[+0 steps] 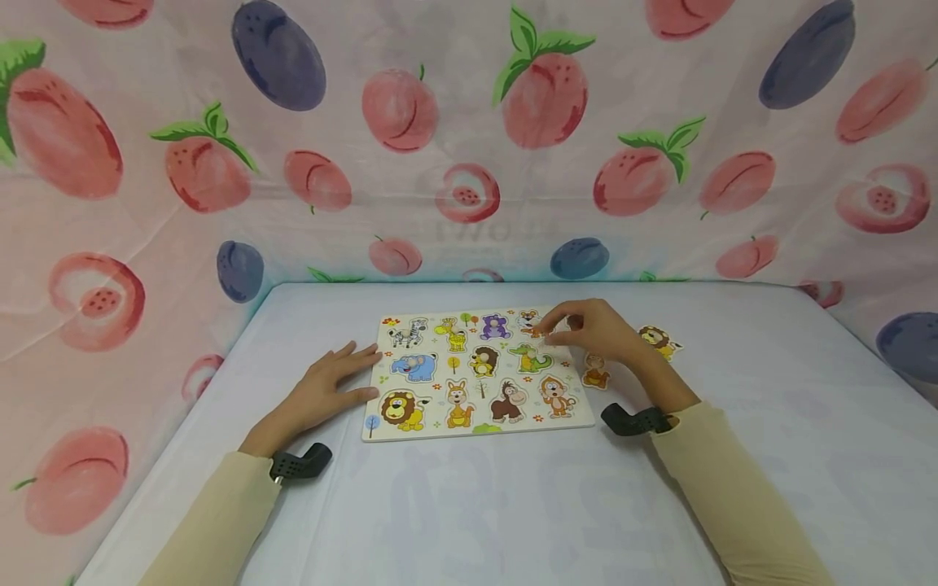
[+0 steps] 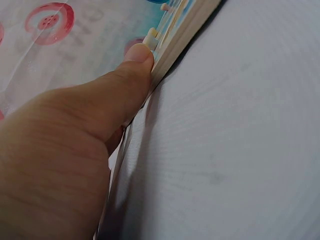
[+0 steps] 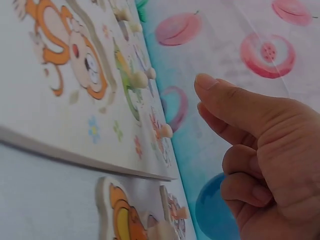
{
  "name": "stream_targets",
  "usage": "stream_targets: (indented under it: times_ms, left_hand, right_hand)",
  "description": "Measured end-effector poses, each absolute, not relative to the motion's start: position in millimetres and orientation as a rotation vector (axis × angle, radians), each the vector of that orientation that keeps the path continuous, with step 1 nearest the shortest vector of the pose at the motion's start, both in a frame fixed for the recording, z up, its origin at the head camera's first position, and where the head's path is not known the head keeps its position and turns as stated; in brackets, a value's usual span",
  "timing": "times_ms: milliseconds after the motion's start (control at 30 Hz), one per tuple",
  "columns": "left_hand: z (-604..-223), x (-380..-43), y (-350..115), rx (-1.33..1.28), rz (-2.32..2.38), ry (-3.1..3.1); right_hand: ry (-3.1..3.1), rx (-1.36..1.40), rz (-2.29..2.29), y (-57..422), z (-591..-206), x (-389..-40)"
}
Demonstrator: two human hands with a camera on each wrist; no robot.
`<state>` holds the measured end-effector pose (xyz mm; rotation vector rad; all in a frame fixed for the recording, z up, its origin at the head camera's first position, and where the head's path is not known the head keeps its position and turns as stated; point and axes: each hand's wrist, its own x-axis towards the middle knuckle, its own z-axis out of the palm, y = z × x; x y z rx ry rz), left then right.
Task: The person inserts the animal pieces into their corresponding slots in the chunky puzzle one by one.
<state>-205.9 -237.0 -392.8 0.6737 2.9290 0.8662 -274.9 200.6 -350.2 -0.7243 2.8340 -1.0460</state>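
Observation:
A wooden animal puzzle board (image 1: 443, 382) lies on the table, with knobbed pieces such as the purple bear (image 1: 494, 326) and green crocodile (image 1: 529, 359) in it. My left hand (image 1: 322, 389) rests at the board's left edge, fingers extended; in the left wrist view the thumb (image 2: 117, 87) touches that edge. My right hand (image 1: 597, 330) hovers over the upper right corner, by the tiger piece (image 1: 529, 321). Its thumb and index finger are apart in the head view, and nothing shows between them. In the right wrist view the tiger's knob (image 3: 165, 131) stands clear of the fingers.
Right of the board lie a loose brown-orange animal piece (image 1: 596, 372) and a loose lion piece (image 1: 659, 341), partly behind the right wrist. A white cloth covers the table (image 1: 469, 513). A fruit-patterned curtain (image 1: 469, 122) hangs behind. Each wrist wears a black camera band (image 1: 300, 462).

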Motion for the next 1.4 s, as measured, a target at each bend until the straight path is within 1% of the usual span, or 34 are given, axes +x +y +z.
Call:
stream_targets:
  times_ms: [533, 1133, 1400]
  left_hand:
    - [-394, -207, -236, 0.683, 0.876, 2.934]
    - [-395, -207, -237, 0.677, 0.868, 2.936]
    - [-395, -206, -237, 0.665, 0.882, 2.935]
  right_hand:
    - [2.908, -0.656, -1.077, 217, -341, -277]
    - [2.962, -0.486, -1.214, 241, -339, -276]
    - [2.987, -0.446, -1.219, 262, -339, -277]
